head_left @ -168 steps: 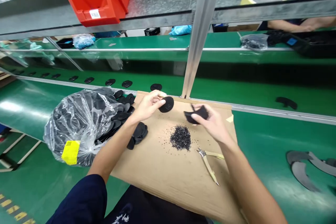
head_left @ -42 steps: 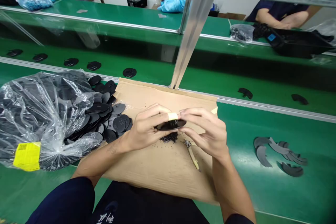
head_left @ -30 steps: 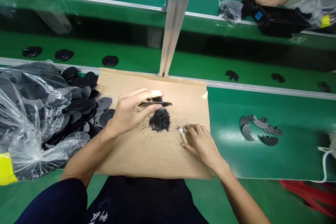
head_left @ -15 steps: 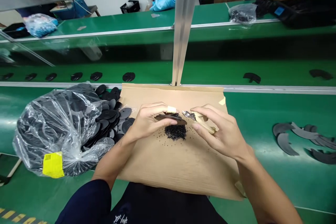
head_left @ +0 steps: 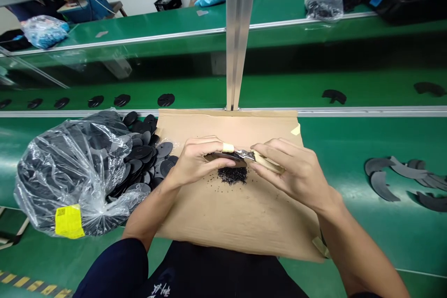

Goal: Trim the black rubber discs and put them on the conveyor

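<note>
Snips (head_left: pixel 265 162) now at edge of black disc (head_left: pixel 220 156)

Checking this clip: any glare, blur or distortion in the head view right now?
Head view: glare streaks the plastic bag and a pale sheen lies on the green belt; the wide lens tilts the far belts; the distant blue bag looks soft; the left hand, black disc, right hand and nippers show clearly, without visible motion blur.
</note>
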The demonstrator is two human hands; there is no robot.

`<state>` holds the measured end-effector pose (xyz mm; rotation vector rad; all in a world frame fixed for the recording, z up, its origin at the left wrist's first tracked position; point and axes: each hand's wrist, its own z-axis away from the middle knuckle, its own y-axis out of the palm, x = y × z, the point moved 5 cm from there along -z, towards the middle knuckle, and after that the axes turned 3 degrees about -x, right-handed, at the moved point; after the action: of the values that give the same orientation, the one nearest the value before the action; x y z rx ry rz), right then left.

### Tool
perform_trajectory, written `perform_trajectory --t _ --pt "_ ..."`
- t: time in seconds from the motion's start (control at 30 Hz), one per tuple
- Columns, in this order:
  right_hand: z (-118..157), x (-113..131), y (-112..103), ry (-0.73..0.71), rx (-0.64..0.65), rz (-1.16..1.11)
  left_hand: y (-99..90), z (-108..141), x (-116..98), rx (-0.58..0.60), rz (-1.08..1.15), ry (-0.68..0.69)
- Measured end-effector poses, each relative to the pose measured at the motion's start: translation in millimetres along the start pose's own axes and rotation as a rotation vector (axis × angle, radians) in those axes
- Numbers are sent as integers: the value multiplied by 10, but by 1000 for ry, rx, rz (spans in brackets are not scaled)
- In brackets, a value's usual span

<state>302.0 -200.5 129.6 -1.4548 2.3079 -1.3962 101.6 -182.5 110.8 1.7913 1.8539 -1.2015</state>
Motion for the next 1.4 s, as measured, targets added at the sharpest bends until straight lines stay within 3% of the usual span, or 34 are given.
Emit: perform_trajectory --t 0.27,0.53,0.73,0.9,1.03,1.13,1.27,1.4 --pt "74 -60 -31 -43 5 181 35 -37 4 74 -57 42" --pt "64 -72 47 -30 256 350 138 24 -9 355 -289 69" --pt "49 -152 -39 64 353 314 45 -13 13 300 -307 54" --pt "-25 -166 -100 167 227 126 -62 -7 79 120 -209 -97" --pt "-99 -116 5 189 97 -111 -48 25 95 30 -37 -152" --pt "-119 -9 78 81 26 -104 -1 32 63 52 -55 -83" --pt "-101 160 70 -84 -2 2 77 43 14 158 -287 54" --pt "-106 147 -56 -94 4 -159 67 35 16 143 -369 92"
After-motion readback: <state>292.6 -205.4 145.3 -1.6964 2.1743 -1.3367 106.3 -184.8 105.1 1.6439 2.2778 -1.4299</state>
